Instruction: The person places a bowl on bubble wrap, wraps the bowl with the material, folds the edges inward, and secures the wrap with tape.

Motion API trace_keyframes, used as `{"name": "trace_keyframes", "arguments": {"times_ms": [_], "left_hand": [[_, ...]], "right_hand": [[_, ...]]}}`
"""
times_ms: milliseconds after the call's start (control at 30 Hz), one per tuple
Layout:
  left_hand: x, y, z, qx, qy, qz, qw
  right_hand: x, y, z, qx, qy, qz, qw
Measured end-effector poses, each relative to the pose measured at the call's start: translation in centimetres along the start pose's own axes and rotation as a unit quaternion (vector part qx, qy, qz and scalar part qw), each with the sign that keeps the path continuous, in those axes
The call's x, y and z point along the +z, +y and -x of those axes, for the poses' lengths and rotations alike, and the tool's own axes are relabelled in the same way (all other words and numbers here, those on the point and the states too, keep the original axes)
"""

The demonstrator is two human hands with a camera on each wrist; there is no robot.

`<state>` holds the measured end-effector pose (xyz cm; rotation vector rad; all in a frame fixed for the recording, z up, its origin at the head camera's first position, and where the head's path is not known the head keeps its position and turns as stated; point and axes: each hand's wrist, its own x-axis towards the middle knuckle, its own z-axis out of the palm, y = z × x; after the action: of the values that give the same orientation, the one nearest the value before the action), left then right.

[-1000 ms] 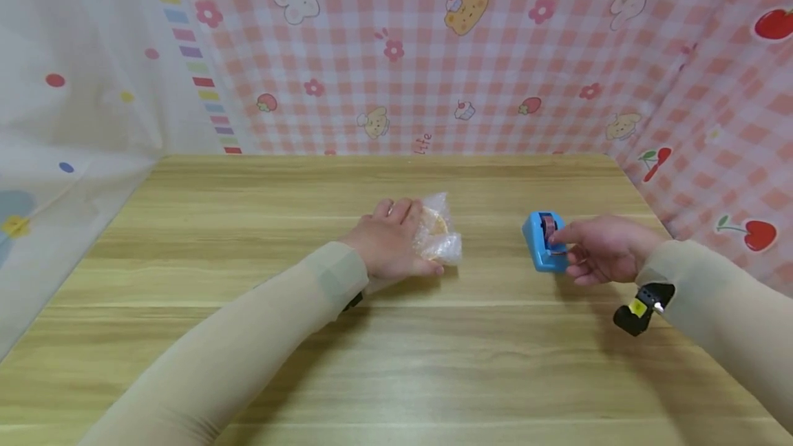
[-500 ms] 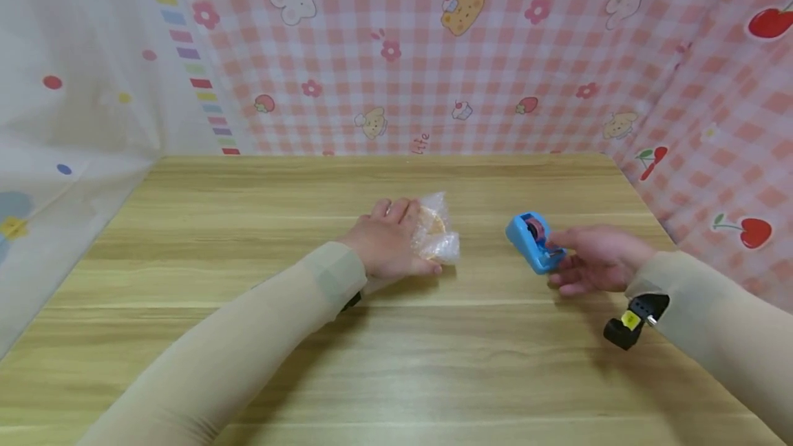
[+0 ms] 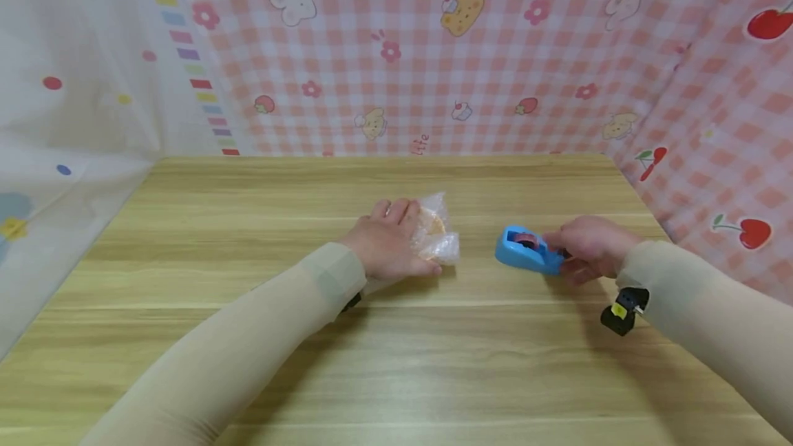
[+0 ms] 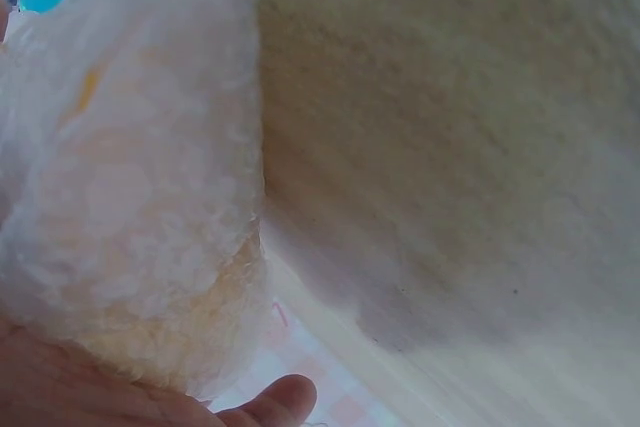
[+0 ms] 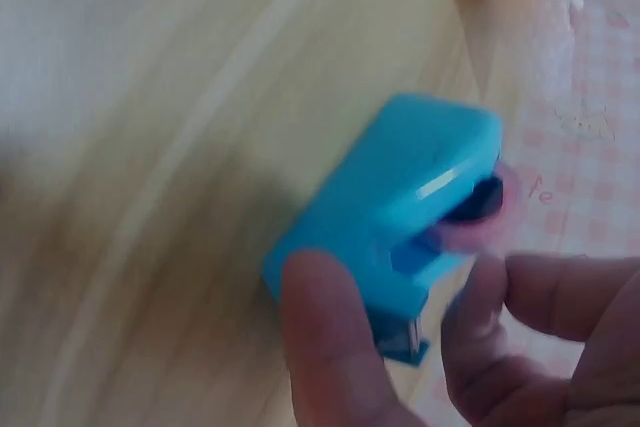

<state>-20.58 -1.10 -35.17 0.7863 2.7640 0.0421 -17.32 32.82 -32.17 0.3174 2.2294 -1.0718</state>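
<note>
A package of bubble wrap [image 3: 442, 248] with something yellow-orange showing through lies mid-table. My left hand [image 3: 392, 239] holds it from the left, thumb on the near side and fingers on the far side. Close up in the left wrist view, the wrap [image 4: 140, 167] fills the left part and what is inside stays blurred. To the right, a blue tape dispenser [image 3: 517, 259] with a pinkish tape roll [image 3: 526, 240] points its front end at my right hand [image 3: 593, 248], which grips that end. In the right wrist view the thumb [image 5: 325, 317] presses the dispenser's side, with curled fingers opposite.
The wood-grain table [image 3: 384, 363] runs back to a pink checked cloth [image 3: 347, 74] with cartoon prints. A white dotted cloth [image 3: 80, 54] hangs at the left, and a cherry-print cloth [image 3: 731, 171] borders the right side.
The tape dispenser has turned so its front end faces right, and shifted left, with my right hand now gripping that end. My left hand and the bubble-wrapped package have stayed in place.
</note>
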Motion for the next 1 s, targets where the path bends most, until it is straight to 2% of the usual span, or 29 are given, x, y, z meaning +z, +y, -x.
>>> {"name": "trace_keyframes", "arguments": {"times_ms": [200,367,500,733,1000], "left_hand": [[0.0,0.0,-0.1,0.001,0.004,-0.009,1.0],[0.1,0.0,-0.3,-0.002,0.001,-0.006,1.0],[0.2,-0.1,-0.5,-0.009,-0.009,-0.003,0.9999],[0.1,-0.1,-0.1,-0.002,0.005,-0.002,1.0],[0.2,-0.1,-0.2,0.002,0.006,-0.004,1.0]], "right_hand": [[-0.8,-0.1,-0.4,-0.001,-0.019,0.026,0.9995],[-0.9,-0.3,-0.3,0.005,-0.015,0.017,0.9997],[-0.6,-0.3,-0.2,0.004,-0.013,-0.031,0.9994],[-0.5,0.1,0.1,-0.002,-0.028,-0.123,0.992],[0.9,0.5,0.4,-0.023,-0.004,-0.203,0.9789]]}}
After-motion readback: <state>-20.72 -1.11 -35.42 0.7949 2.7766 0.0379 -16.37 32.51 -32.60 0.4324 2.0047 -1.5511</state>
